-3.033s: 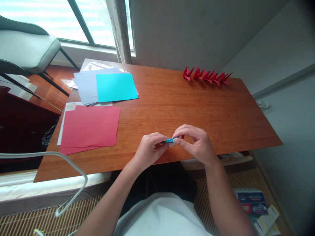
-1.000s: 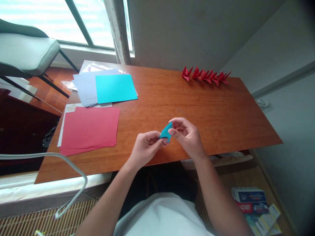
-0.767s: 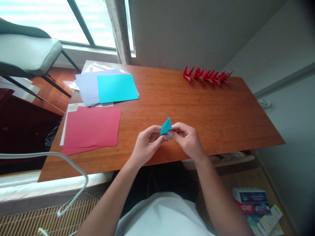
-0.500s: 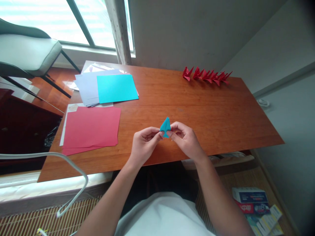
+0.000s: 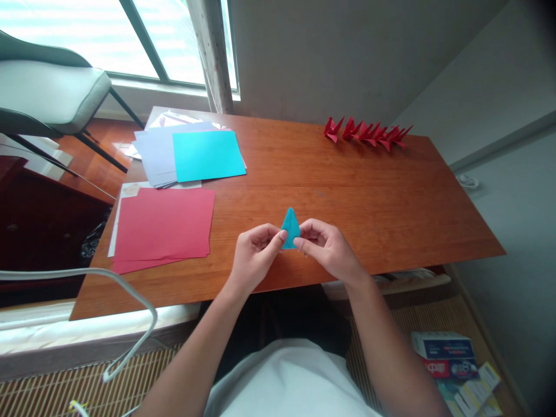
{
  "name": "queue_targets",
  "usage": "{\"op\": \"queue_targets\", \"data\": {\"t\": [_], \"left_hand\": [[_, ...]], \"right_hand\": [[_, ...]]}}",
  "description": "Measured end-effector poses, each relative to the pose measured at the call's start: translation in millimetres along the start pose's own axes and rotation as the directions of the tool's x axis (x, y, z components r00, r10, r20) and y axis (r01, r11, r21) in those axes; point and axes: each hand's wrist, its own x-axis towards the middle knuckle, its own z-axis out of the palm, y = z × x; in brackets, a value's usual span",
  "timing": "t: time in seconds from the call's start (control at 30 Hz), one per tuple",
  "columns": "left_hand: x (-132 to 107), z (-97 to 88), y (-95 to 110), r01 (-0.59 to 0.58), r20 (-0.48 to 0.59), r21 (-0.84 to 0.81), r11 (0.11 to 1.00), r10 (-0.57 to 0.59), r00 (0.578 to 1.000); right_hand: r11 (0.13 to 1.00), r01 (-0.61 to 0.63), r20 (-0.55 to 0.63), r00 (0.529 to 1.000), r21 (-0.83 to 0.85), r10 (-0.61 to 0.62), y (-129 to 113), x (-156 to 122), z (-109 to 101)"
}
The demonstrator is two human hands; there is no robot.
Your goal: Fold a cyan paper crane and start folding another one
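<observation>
A small blue folded paper (image 5: 291,227) with a pointed top is held upright above the near part of the table. My left hand (image 5: 257,250) pinches its left edge between thumb and fingers. On the opposite edge, my right hand (image 5: 325,245) is closed in a similar pinch, thumb tip near the lower right corner. Behind the paper, the fingers of both hands are partly hidden. A row of several red paper cranes (image 5: 367,133) stands near the table's far edge on the right.
On the wooden table (image 5: 391,202), red sheets (image 5: 163,223) lie at the left. Behind them, a blue sheet (image 5: 209,155) rests on white papers (image 5: 154,153). A grey tube (image 5: 125,288) curves past the near left corner. Boxes (image 5: 449,353) sit below at right, a chair (image 5: 52,92) at far left.
The blue paper has shifted slightly left and its flat front face shows more fully. My thumbs have moved apart toward its two side edges.
</observation>
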Motion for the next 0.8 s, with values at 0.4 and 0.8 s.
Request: {"op": "queue_targets", "data": {"t": [0.4, 0.8], "left_hand": [[0.2, -0.4, 2.0, 0.037, 0.09, -0.05, 0.998, -0.033, 0.995], [-0.5, 1.3, 6.6, 0.121, 0.18, -0.128, 0.984, -0.097, 0.979]], "right_hand": [[0.997, 0.04, -0.124, 0.992, 0.068, -0.031, 2.6, 2.2, 11.0], [0.994, 0.025, -0.129, 0.992, 0.105, -0.012, -0.2, -2.4, 15.1]]}}
